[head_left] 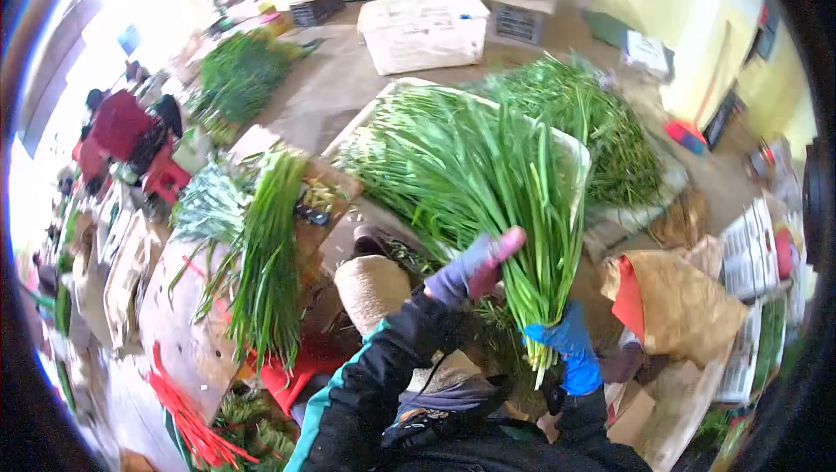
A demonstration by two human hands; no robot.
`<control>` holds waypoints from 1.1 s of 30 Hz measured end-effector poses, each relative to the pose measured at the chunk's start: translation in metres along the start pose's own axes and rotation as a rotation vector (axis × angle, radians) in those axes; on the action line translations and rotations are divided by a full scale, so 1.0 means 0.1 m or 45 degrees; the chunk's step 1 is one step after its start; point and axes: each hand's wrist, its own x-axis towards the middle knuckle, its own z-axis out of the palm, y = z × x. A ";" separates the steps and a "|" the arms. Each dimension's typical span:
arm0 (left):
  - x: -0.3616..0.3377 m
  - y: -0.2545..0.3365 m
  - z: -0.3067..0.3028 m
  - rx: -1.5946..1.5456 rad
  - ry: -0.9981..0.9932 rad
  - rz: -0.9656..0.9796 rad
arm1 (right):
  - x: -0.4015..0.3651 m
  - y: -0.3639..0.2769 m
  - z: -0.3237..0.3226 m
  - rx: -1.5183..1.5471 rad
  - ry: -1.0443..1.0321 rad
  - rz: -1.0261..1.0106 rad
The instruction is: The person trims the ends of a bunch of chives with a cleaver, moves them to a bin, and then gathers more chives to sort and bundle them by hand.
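A bunch of long green chive-like leaves (542,250) stands fanned out in front of me, its pale stem ends pointing down. My right hand (570,350), in a blue glove, is wrapped round the bunch just above those ends. Against its left edge is my left hand (475,270), in a grey-purple glove with bare fingertips. The thumb lies along the leaves, while the other fingers are partly hidden. Behind the bunch, a shallow white-rimmed tray (575,145) holds a large heap of loose leaves (418,137).
To the left, a low board (187,324) carries another green bunch (274,246) and paler leaves. Red strips (187,415) hang at its edge. More greens (592,128) lie behind the tray, near a white box (424,32). Brown sacking (679,302) and white crates (749,250) stand right.
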 end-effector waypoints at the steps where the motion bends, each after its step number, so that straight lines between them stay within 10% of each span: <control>1: -0.01 0.12 -0.08 0.029 0.059 0.025 | 0.03 -0.05 0.09 -0.056 -0.074 -0.008; 8: -0.32 0.80 -0.04 -0.090 0.272 0.161 | 0.26 -0.74 0.68 -0.014 -0.309 -0.125; 20: -1.08 2.66 0.11 0.794 0.733 1.117 | 1.89 -2.04 2.20 -0.495 -0.623 -0.609; 33: -1.68 3.05 -0.87 1.118 0.831 0.772 | 3.14 -1.50 3.53 -0.366 -0.757 -0.942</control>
